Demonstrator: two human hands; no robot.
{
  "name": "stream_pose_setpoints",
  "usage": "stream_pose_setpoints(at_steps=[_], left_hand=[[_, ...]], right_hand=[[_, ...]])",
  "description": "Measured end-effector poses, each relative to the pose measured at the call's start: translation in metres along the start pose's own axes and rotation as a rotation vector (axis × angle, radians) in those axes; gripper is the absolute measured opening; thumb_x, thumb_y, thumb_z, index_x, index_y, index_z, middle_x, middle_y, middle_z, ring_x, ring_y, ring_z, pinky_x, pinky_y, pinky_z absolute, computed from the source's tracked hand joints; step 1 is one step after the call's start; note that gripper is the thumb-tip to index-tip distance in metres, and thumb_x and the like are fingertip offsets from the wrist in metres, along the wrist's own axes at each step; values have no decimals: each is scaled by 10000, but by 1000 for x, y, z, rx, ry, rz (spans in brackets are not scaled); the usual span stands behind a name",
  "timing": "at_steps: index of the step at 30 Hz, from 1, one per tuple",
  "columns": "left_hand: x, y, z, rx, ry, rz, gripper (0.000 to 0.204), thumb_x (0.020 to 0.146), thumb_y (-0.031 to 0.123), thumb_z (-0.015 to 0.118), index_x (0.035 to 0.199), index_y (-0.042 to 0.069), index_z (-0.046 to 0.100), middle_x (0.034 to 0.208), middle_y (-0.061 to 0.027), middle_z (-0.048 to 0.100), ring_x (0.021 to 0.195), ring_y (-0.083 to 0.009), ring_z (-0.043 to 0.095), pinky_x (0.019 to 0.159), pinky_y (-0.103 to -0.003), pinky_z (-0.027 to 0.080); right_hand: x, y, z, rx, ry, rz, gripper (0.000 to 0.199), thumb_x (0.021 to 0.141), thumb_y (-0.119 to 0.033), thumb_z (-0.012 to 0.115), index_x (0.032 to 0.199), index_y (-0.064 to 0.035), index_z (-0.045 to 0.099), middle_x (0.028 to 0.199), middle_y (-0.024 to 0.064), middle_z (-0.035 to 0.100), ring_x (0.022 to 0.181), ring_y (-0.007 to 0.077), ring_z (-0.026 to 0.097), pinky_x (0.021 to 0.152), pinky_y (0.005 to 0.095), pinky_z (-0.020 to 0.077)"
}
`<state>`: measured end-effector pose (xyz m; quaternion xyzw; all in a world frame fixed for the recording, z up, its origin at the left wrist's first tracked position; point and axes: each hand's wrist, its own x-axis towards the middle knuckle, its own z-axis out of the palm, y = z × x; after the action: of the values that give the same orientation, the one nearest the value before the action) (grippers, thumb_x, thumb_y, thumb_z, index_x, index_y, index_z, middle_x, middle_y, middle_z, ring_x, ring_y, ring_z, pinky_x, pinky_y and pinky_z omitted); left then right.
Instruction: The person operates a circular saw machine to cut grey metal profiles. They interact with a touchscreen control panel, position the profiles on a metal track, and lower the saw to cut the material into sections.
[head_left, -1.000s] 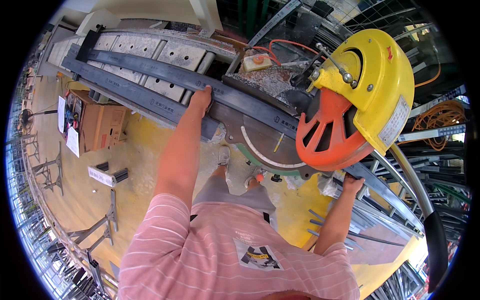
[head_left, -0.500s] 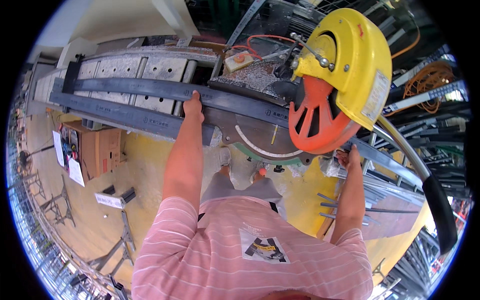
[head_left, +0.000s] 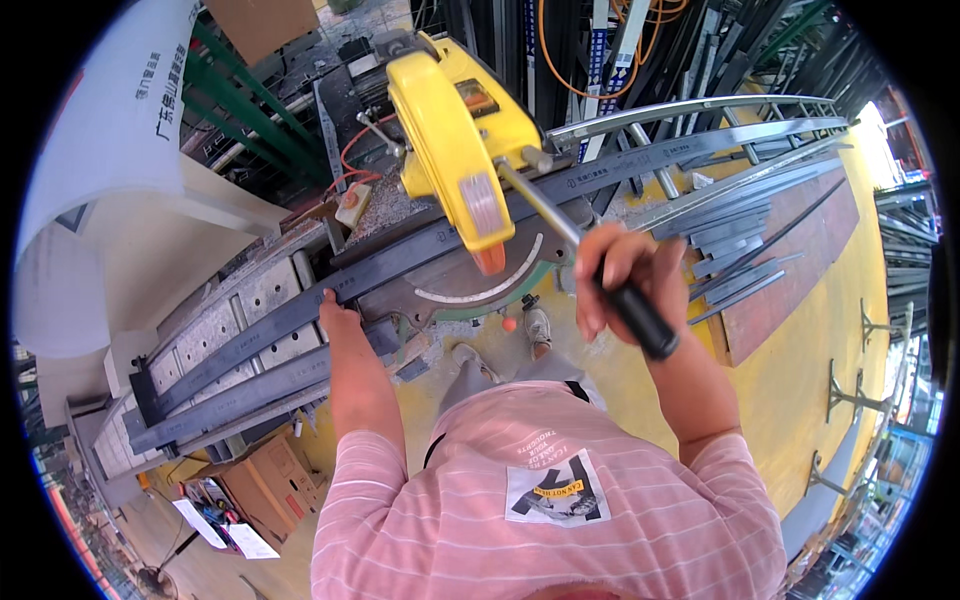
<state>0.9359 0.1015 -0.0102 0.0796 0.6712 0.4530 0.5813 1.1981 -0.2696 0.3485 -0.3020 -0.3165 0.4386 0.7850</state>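
My left hand [head_left: 341,315] holds the near edge of a long dark grey metal bar [head_left: 400,255], its thumb on top. The bar lies across the saw bed, passing under the yellow guard of a cut-off saw [head_left: 440,140]. A second grey bar [head_left: 255,392] lies nearer to me on the left. My right hand [head_left: 630,275] is raised at the saw's lever, its fingers curled round the black handle [head_left: 640,318]; they are slightly blurred. Only a tip of the orange blade cover [head_left: 489,262] shows below the guard.
A roller table [head_left: 225,325] supports the bars on the left. Loose metal strips [head_left: 735,235] lie on a reddish board at the right. An open cardboard box [head_left: 270,485] stands at the lower left. Racks of long profiles [head_left: 700,70] stand behind.
My right hand has left the bar's right part and come up to the saw handle. My left hand stays on the bar. The view has swung to the right.
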Motion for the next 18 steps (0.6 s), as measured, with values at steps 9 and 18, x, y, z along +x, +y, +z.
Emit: stream_pose_setpoints(at_steps=[9, 18], left_hand=[[-11, 3, 2, 18, -71, -46, 317, 912, 266, 653, 1103, 13, 652, 1156, -111, 651, 1013, -257, 615, 958, -390, 453], [25, 20, -11, 19, -100, -116, 355, 915, 312, 640, 1125, 26, 645, 1234, -113, 623, 1113, -259, 577, 1052, -398, 376]], right_hand=[[-112, 74, -12, -1080, 296, 500, 309, 933, -278, 622, 802, 0, 587, 726, 106, 545, 625, 249, 534, 578, 346, 440], [-135, 118, -44, -1010, 279, 414, 235, 887, -192, 649, 780, 8, 586, 754, 127, 533, 672, 288, 536, 638, 367, 439]])
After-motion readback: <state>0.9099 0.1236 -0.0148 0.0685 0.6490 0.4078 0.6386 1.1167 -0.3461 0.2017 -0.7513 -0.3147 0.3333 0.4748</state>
